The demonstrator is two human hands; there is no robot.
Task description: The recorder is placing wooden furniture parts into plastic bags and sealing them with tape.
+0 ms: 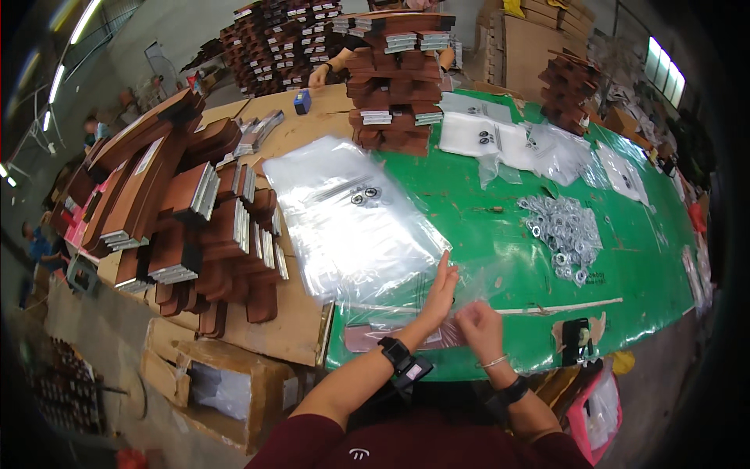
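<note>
Pinching clear bag (451, 336), right hand (480, 327) curled; left hand (440, 297) unclenched, straight-fingered; black print (364, 195) on bag stack (332, 250).

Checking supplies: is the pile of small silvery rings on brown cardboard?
No, the pile of small silvery rings lies on the glossy green tabletop.

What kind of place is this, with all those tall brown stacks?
It looks like a factory or workshop, probably a packing spot. You can tell from the tall stack of brown pieces, the clear plastic bags spread on a big table with a green top, and the cardboard box below.
</note>
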